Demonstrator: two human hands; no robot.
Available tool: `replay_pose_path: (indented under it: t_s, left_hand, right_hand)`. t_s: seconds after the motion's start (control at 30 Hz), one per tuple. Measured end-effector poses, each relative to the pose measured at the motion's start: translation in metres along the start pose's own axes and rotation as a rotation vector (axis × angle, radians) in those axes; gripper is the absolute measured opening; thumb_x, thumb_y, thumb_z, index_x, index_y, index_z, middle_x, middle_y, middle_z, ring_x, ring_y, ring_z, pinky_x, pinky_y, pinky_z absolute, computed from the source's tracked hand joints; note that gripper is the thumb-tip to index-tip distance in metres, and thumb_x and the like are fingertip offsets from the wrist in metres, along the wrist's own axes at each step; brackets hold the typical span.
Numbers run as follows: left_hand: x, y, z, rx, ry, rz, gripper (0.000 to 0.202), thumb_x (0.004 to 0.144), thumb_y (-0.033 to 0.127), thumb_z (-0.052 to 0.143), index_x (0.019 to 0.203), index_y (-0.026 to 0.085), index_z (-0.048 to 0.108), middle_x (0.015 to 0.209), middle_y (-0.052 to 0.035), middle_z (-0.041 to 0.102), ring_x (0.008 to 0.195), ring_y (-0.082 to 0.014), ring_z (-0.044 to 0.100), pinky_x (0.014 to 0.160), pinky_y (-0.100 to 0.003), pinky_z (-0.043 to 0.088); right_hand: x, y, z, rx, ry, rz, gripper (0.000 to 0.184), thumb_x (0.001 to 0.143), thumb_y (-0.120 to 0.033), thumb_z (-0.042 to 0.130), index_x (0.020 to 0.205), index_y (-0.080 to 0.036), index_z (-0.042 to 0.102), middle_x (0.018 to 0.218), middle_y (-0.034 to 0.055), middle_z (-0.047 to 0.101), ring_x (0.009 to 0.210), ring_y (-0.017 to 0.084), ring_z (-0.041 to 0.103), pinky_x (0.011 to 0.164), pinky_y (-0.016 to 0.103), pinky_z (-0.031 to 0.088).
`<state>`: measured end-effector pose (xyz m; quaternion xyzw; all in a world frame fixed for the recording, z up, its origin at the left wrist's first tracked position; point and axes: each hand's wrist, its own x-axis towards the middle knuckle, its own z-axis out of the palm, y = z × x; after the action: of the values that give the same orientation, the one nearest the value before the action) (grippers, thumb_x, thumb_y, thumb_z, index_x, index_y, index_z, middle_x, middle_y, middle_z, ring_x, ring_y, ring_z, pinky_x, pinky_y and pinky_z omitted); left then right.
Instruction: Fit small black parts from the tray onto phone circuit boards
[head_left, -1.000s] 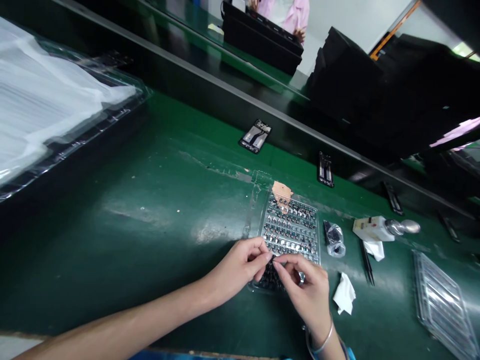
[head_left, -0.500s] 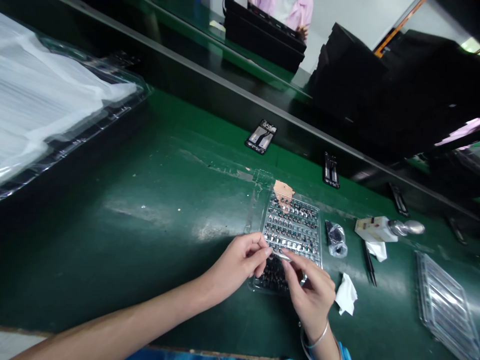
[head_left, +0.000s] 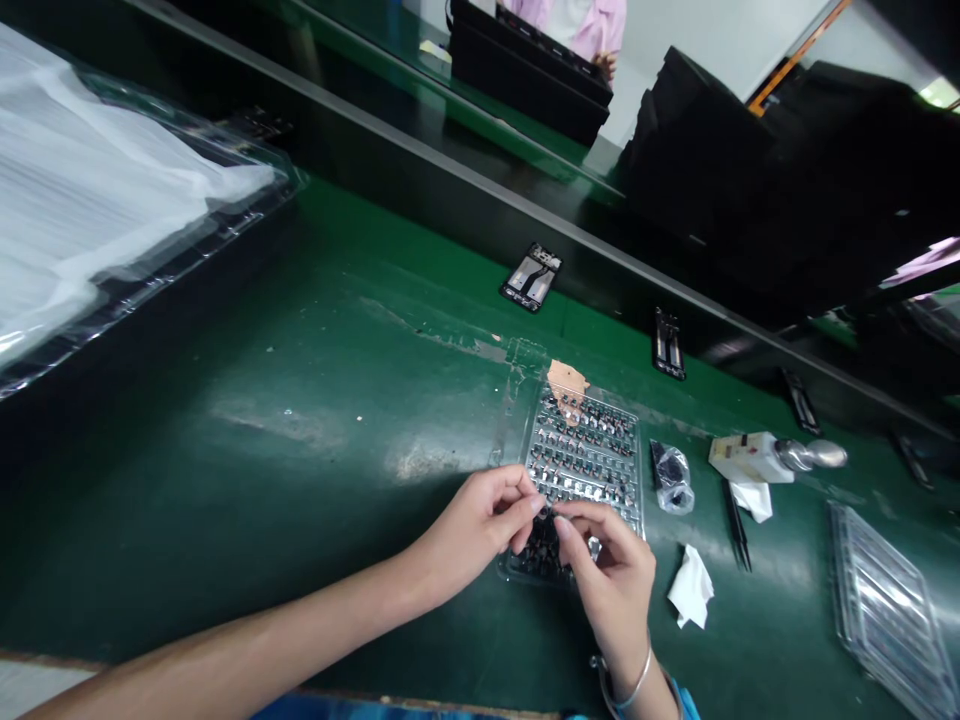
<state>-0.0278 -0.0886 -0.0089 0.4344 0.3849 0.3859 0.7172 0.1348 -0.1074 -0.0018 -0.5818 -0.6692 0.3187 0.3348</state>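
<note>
My left hand (head_left: 496, 512) is closed in a pinch over the lower left of a clear plastic tray (head_left: 639, 470). Facing it, my right hand (head_left: 611, 565) also pinches, its fingertips almost meeting those of the left. Whatever lies between the fingertips is tiny and mostly covered, so I cannot name it. Rows of small dark and metallic parts (head_left: 581, 465) fill the tray beneath both hands. A torn tan patch (head_left: 568, 378) shows at the tray's top edge.
To the right are a plastic-wrapped roll (head_left: 675, 480), a white bottle (head_left: 742, 457), black tweezers (head_left: 739, 530), a crumpled tissue (head_left: 691, 588) and stacked clear trays (head_left: 889, 600). Phone frames (head_left: 531, 277) lie along the far side. White-covered trays (head_left: 112, 200) stand left. A person in pink (head_left: 604, 25) is opposite.
My right hand has moved left, closer to the left fingertips; the silvery sliver between them is now mostly hidden. The phone frames at the back have shifted slightly right. My left hand stays put.
</note>
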Motion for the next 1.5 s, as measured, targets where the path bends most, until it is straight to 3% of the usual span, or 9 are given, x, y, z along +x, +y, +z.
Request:
replay_pose_path:
  t_s: [0.17, 0.33, 0.5, 0.77, 0.9, 1.1, 1.23, 1.37, 1.5]
  left_hand:
    - [-0.002, -0.002, 0.003, 0.078, 0.003, -0.003, 0.018, 0.083, 0.026, 0.046, 0.068, 0.016, 0.045, 0.049, 0.0062, 0.044, 0.046, -0.0073, 0.038, 0.049, -0.019, 0.029]
    - [0.001, -0.004, 0.002, -0.001, -0.050, -0.042, 0.020, 0.083, 0.028, 0.046, 0.068, 0.015, 0.045, 0.048, 0.0053, 0.047, 0.043, -0.0064, 0.037, 0.045, -0.018, 0.028]
    - [0.004, -0.007, -0.003, -0.080, -0.068, -0.067, 0.020, 0.083, 0.030, 0.047, 0.068, 0.015, 0.045, 0.047, 0.0055, 0.048, 0.040, -0.0050, 0.035, 0.041, -0.016, 0.026]
    - [0.000, -0.001, 0.000, 0.046, 0.002, 0.009, 0.017, 0.084, 0.026, 0.045, 0.070, 0.016, 0.047, 0.052, 0.0045, 0.047, 0.049, -0.0076, 0.041, 0.049, -0.019, 0.031]
    - [-0.002, 0.004, -0.001, 0.107, 0.024, 0.024, 0.017, 0.084, 0.027, 0.045, 0.070, 0.017, 0.046, 0.055, 0.0042, 0.048, 0.052, -0.0091, 0.044, 0.052, -0.020, 0.032]
    - [-0.003, 0.000, -0.005, 0.006, -0.004, -0.071, 0.027, 0.088, 0.035, 0.039, 0.068, 0.017, 0.041, 0.056, 0.0035, 0.049, 0.049, -0.0077, 0.037, 0.046, -0.018, 0.026]
    - [-0.001, -0.003, -0.006, -0.094, -0.071, -0.173, 0.029, 0.088, 0.040, 0.039, 0.070, 0.018, 0.038, 0.057, 0.0032, 0.050, 0.047, -0.0068, 0.035, 0.042, -0.017, 0.020]
    - [-0.001, 0.000, -0.005, -0.096, -0.086, -0.187, 0.028, 0.087, 0.041, 0.041, 0.072, 0.018, 0.039, 0.058, 0.0028, 0.051, 0.046, -0.0067, 0.034, 0.040, -0.017, 0.018]
    - [-0.002, 0.000, -0.006, -0.017, -0.081, -0.171, 0.029, 0.083, 0.042, 0.048, 0.069, 0.017, 0.044, 0.055, 0.0029, 0.049, 0.046, -0.0068, 0.034, 0.040, -0.017, 0.020]
  right_hand:
    - [0.005, -0.003, 0.005, 0.286, -0.136, 0.205, 0.013, 0.079, -0.028, 0.059, 0.077, -0.019, 0.050, 0.050, -0.0068, 0.047, 0.044, 0.008, 0.042, 0.045, 0.020, 0.031]
    - [0.007, 0.002, 0.003, 0.557, -0.219, 0.276, 0.015, 0.083, -0.029, 0.054, 0.076, -0.019, 0.046, 0.048, -0.0089, 0.042, 0.043, 0.006, 0.034, 0.044, 0.019, 0.023]
    - [0.007, 0.006, 0.002, 0.570, -0.179, 0.282, 0.015, 0.084, -0.030, 0.053, 0.077, -0.019, 0.045, 0.049, -0.0084, 0.043, 0.043, 0.007, 0.034, 0.044, 0.020, 0.022]
    - [0.009, 0.005, 0.004, 0.501, -0.180, 0.271, 0.016, 0.083, -0.031, 0.054, 0.075, -0.019, 0.046, 0.049, -0.0081, 0.043, 0.043, 0.007, 0.036, 0.043, 0.020, 0.024]
    - [0.005, 0.003, -0.004, 0.305, -0.084, 0.221, 0.013, 0.081, -0.031, 0.055, 0.078, -0.019, 0.050, 0.053, -0.0058, 0.047, 0.048, 0.010, 0.043, 0.048, 0.022, 0.033]
    - [-0.026, 0.036, -0.071, -0.433, 0.544, 0.144, 0.023, 0.078, -0.034, 0.057, 0.094, -0.017, 0.059, 0.084, 0.0058, 0.060, 0.067, 0.016, 0.052, 0.061, 0.028, 0.041]
    - [-0.050, 0.074, -0.100, -0.874, 0.453, 0.157, 0.030, 0.078, -0.039, 0.055, 0.096, -0.017, 0.063, 0.083, 0.0085, 0.060, 0.074, 0.022, 0.053, 0.061, 0.030, 0.040]
    - [-0.053, 0.091, -0.098, -0.896, 0.438, 0.107, 0.023, 0.082, -0.033, 0.051, 0.091, -0.018, 0.066, 0.081, 0.0064, 0.061, 0.064, 0.018, 0.055, 0.055, 0.026, 0.040]
    - [-0.023, 0.086, -0.118, -0.883, 0.596, 0.074, 0.026, 0.084, -0.032, 0.047, 0.092, -0.015, 0.065, 0.082, 0.0064, 0.061, 0.058, 0.015, 0.053, 0.058, 0.026, 0.043]
